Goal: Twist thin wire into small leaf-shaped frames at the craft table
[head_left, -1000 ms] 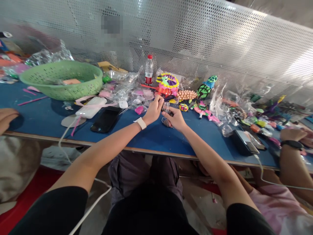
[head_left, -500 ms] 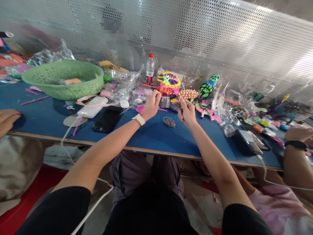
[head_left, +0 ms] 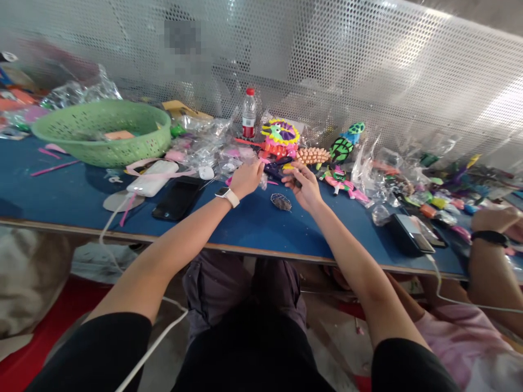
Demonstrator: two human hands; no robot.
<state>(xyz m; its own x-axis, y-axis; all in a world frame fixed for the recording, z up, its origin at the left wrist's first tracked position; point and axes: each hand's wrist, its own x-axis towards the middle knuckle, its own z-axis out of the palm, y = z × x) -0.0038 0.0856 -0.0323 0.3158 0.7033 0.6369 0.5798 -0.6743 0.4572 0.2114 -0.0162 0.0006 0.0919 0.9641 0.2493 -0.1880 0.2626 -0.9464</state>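
My left hand (head_left: 247, 178), with a white watch on its wrist, is curled over the blue table (head_left: 261, 223) beside a small clear plastic bag (head_left: 262, 182). My right hand (head_left: 303, 185) is close to it, fingers bent around a dark purple toy piece (head_left: 276, 166) that lies between the two hands. Whether the left fingers also grip that piece is hidden. A small dark mesh-like piece (head_left: 281, 202) lies on the table just below my right hand. Behind the hands stand colourful foam toys: a yellow-and-purple round one (head_left: 280, 133) and a green turtle-like one (head_left: 341, 147).
A green basket (head_left: 102, 130) sits at the left, with a white power bank (head_left: 152, 178) and black phone (head_left: 178, 198) before it. A water bottle (head_left: 249, 113) stands by the perforated screen. Clear bags and toy parts cover the right side, where another person's arm (head_left: 488, 256) rests by a dark box (head_left: 409, 234).
Both hands have dropped from a raised pinching pose down to the table and come together over the purple piece. The other person's hand at the far left has gone from view.
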